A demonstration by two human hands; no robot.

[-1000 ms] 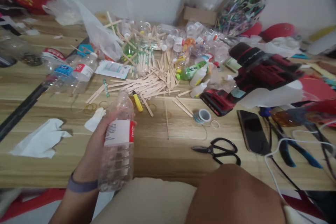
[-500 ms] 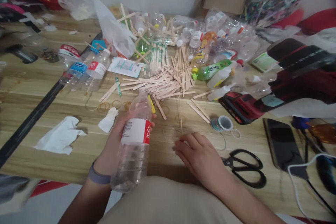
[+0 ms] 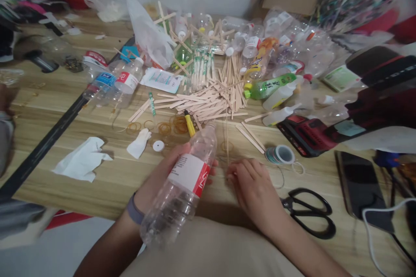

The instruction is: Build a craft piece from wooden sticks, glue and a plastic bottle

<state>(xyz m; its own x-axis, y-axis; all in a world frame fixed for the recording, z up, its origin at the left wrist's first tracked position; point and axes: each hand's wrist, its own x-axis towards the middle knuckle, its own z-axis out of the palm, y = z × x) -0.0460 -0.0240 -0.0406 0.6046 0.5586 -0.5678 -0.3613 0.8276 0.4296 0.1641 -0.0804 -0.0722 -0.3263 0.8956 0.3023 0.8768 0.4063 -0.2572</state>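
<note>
1 clear ribbed plastic bottle (image 3: pixel 186 177), white/red label, tilted, at the wooden desk's (image 3: pixel 118 184) near edge. Left hand (image 3: pixel 169 164) wrapped round it, fingers closed to its girth. Right hand (image 3: pixel 253 186) half-curled at end of 1 thin stick (image 3: pixel 227 138); can't tell if pinched. Toward right edge: 1 black-handled scissors (image 3: pixel 313 203), 1 round spool (image 3: pixel 281 154). Toward left edge: 2 crumpled white sheets (image 3: pixel 82 160). Mid-desk: flat wooden sticks (image 3: pixel 204 104), overlapping, uncountable.

The bottle (image 3: pixel 186 177) hides part of the left hand (image 3: pixel 159 177) — and the right edge crops the blurry drill (image 3: pixel 367 114).
</note>
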